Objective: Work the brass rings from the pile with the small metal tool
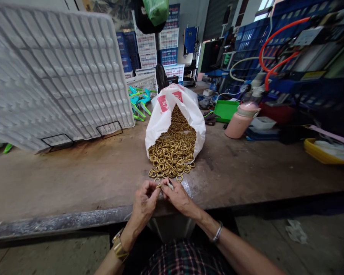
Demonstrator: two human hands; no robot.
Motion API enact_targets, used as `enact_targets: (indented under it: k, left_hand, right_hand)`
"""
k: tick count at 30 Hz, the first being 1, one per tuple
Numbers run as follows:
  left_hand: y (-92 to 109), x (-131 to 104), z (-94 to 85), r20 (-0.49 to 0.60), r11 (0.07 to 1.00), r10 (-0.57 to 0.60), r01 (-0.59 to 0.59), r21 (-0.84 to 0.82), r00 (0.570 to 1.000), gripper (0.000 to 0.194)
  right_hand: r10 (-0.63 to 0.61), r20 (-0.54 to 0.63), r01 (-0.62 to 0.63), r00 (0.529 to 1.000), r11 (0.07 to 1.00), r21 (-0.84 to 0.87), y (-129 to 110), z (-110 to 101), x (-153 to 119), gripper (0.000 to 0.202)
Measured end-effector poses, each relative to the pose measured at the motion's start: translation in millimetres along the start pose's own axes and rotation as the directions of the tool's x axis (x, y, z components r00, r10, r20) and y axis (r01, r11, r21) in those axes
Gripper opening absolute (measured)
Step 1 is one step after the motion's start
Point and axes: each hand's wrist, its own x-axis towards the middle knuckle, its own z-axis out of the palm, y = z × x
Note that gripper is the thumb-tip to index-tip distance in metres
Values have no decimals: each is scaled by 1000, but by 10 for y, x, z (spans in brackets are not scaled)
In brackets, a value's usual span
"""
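Note:
A white plastic bag [163, 114] lies open on the workbench [74, 175], spilling a heap of brass rings [173, 149] toward me. My left hand [145, 202] and my right hand [177, 196] meet at the bench's near edge, just in front of the heap. The fingers of my left hand pinch a brass ring [158, 186]. My right hand grips a small pale, metallic-looking piece [171, 186] against that ring. A gold watch sits on my left wrist and a silver bracelet on my right.
A large white moulded tray [54, 72] leans upright at the back left. Teal hangers [140, 101], a green tray [226, 110], a pink bottle [240, 120] and a yellow tray [323, 152] stand behind and to the right. Stacked crates fill the background.

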Motion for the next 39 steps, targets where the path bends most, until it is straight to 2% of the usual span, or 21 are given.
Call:
enact_targets:
  k: [4, 10, 14, 18, 22, 28, 35, 37, 39]
  left_hand:
    - [-11, -52, 15, -26, 999, -13, 14, 41, 1000, 17]
    - [-96, -113, 29, -27, 977, 66, -59, 205, 997, 11]
    - [-108, -113, 47, -21, 969, 85, -78, 235, 996, 10]
    - [-66, -102, 63, 27, 992, -19, 16, 128, 999, 17]
    - [-36, -105, 66, 75, 991, -134, 134, 7, 988, 20]
    - [4, -133, 36, 219, 919, -316, 356, -173, 923, 33]
    - [-7, -163, -13, 317, 814, -341, 447, -370, 885, 33]
    - [-11, -172, -16, 313, 792, -351, 458, -404, 883, 33]
    - [-16, -175, -17, 294, 777, -366, 464, -425, 883, 33]
  right_hand:
    - [79, 7, -79, 997, 995, 61, 5, 8, -26, 19]
    - [103, -62, -109, 993, 989, -103, -21, 22, -5, 19]
    - [134, -99, -145, 986, 982, -122, 0, 6, 31, 18]
    - [156, -67, -161, 985, 984, -78, 31, -11, 43, 20]
    - [155, -102, -164, 983, 982, -89, 33, -5, 59, 18]
    - [121, -121, -135, 985, 983, -120, 1, 16, 70, 18]
    - [74, -58, -83, 996, 985, -154, -28, 39, 91, 19]
    - [61, -75, -76, 995, 971, -228, -16, 37, 100, 20]
    - [22, -96, -57, 995, 922, -384, 16, 29, 92, 19]
